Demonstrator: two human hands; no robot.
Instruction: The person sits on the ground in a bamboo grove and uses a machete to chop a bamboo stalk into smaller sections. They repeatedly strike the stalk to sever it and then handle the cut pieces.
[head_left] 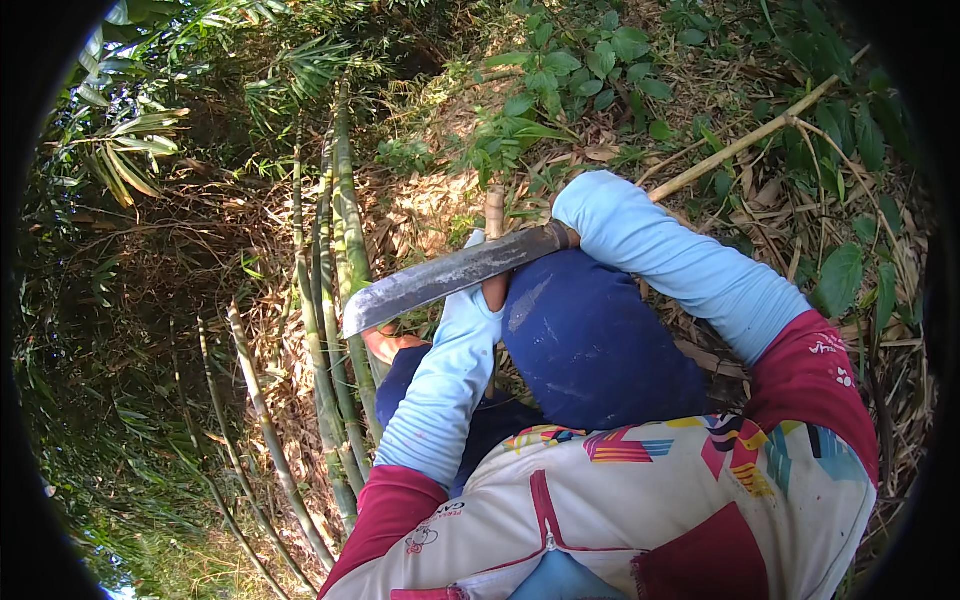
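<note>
Bamboo thicket [335, 300], leaf-littered ground [420, 215] (outdoors), undergrowth [560, 80]

One head-worn fisheye view looks steeply down, close over the person's lap, onto leaf-littered ground [430, 210].

Upright bamboo stalks [335, 330] crowd the left; leaf-littered ground [430, 210] beyond the machete blade [450, 275] lies open.
</note>
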